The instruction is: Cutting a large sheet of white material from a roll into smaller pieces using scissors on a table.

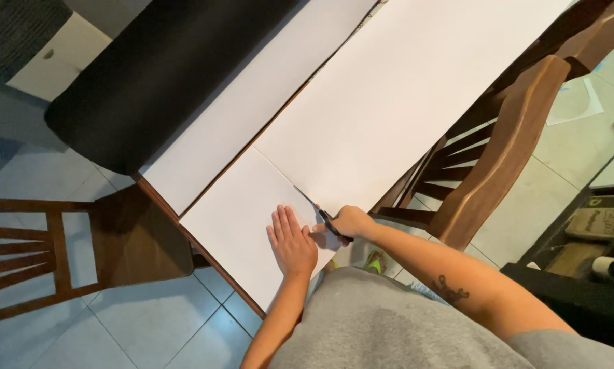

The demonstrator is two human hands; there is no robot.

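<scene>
A: White sheet [361,123], big, spread over the counter [158,198] and running from 7 o'clock up to 1 o'clock. A cut line enters it from the near edge.

B: And the hands?

A: The left hand [292,240] lies flat on the near flap, fingers spread, its grip open and holding nothing. The right hand [350,222], just beside it at 3 o'clock, has its grip closed around black scissors [324,217], whose blades point to 11 o'clock into the slit.

B: What crowds the work?

A: A second white sheet [252,96] lies alongside at 10 o'clock, and beyond it a black sheet [150,75] hangs over the counter's far corner. A wooden chair [505,150] stands tight against the counter at 3 o'clock; another chair [68,246] stands at 8 o'clock.

B: Any packages?

A: At 4 o'clock, low down, a brown cardboard box [597,222] with dark print, and a pale tube-shaped roll [607,266] beside it on a dark shelf.

B: The room?

A: A pale tiled floor [157,321]; a loose paper scrap [577,99] lies on it at 2 o'clock.
</scene>
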